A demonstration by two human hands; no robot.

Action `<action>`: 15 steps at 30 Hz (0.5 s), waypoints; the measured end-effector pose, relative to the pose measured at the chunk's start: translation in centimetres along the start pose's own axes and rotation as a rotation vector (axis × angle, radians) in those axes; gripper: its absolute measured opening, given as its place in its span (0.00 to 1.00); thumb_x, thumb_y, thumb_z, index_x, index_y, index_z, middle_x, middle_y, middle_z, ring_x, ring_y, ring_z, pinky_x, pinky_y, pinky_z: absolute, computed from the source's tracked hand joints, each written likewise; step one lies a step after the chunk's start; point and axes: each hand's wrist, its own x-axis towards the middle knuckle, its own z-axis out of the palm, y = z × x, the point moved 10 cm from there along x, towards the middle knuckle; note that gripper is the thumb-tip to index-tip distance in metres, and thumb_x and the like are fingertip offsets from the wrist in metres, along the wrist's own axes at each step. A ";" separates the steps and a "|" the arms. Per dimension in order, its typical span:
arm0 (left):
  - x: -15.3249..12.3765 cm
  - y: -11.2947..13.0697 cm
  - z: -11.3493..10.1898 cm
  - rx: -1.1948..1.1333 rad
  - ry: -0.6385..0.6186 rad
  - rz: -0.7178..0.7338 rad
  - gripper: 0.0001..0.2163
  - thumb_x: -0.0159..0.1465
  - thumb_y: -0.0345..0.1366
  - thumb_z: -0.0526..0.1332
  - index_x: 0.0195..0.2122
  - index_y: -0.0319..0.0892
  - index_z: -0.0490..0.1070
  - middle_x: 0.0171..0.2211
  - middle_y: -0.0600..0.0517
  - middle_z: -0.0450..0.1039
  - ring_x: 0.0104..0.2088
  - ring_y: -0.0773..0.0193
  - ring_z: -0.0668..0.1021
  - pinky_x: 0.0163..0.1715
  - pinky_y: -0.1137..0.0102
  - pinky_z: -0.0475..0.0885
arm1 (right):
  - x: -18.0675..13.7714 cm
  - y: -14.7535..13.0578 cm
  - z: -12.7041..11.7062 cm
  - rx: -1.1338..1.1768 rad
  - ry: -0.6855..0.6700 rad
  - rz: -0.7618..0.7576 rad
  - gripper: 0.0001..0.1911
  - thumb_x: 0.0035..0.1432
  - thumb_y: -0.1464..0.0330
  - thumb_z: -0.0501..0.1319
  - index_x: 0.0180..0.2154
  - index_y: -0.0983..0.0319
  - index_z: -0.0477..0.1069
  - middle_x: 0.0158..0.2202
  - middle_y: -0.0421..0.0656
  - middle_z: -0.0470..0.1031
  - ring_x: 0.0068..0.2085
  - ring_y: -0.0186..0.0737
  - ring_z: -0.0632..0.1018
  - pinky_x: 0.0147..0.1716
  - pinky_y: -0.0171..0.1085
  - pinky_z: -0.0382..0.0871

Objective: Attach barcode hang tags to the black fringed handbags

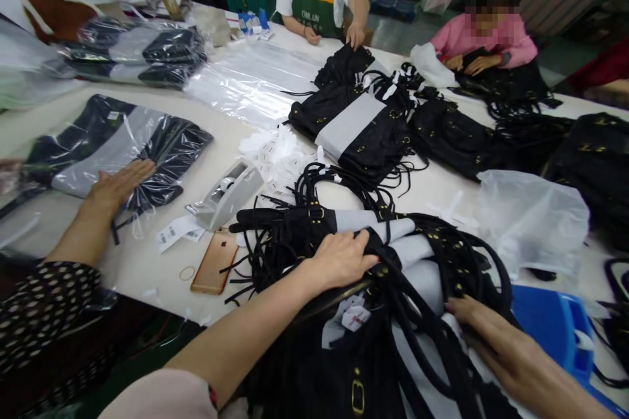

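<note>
Closest to the camera, a black bag point(314, 366) with a brass buckle point(358, 397) and a white tag point(354, 317) lay against more black bags point(297, 229), grey sheets point(427, 281) showing among their straps, all on a white desk point(221, 150). Of the two hands, the left hand point(340, 262) lay over the top of these bags, fingers bent; whether it gripped or only pressed could not be told. The right hand point(489, 337) came in from the other side, its fingers curled at the straps, its hold likewise unclear. Just right of it sat a blue plastic object point(545, 321). To the left lay a gold phone point(216, 262), and past it printed labels point(177, 230) and a grey tape dispenser point(233, 193). At far left, a co-worker's hand point(122, 183) rested flat on a plastic-wrapped bag point(111, 124). Farther in were a heap of white paper pieces point(282, 150) and a stack of bags point(378, 144) crossed by a grey band point(351, 123). Across the desk, a person in a green apron point(317, 6) had one hand at that stack's far end, and a person in a pink top point(518, 39) handled another dark bag point(521, 82)
</note>
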 end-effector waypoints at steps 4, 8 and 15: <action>-1.8 2.5 0.5 0.172 0.107 0.029 0.23 0.64 0.48 0.42 0.54 0.40 0.56 0.44 0.39 0.68 0.41 0.54 0.73 0.39 0.62 0.66 | 4.9 2.4 -7.0 0.001 0.127 0.184 0.12 0.56 0.65 0.49 0.39 0.49 0.69 0.47 0.43 0.71 0.42 0.50 0.75 0.36 0.48 0.73; -2.0 2.8 0.6 0.278 0.152 0.024 0.22 0.64 0.45 0.43 0.55 0.40 0.56 0.46 0.38 0.67 0.41 0.54 0.73 0.38 0.63 0.66 | 13.5 -0.2 -5.9 0.135 0.114 0.150 0.14 0.60 0.67 0.47 0.44 0.59 0.67 0.41 0.44 0.74 0.43 0.41 0.74 0.45 0.42 0.67; -1.2 0.7 1.0 0.159 0.167 0.035 0.19 0.63 0.42 0.47 0.51 0.39 0.61 0.48 0.41 0.68 0.47 0.55 0.72 0.42 0.64 0.67 | 18.1 -2.2 9.7 0.060 -0.237 0.089 0.23 0.64 0.62 0.40 0.35 0.63 0.71 0.33 0.44 0.76 0.37 0.38 0.74 0.43 0.42 0.62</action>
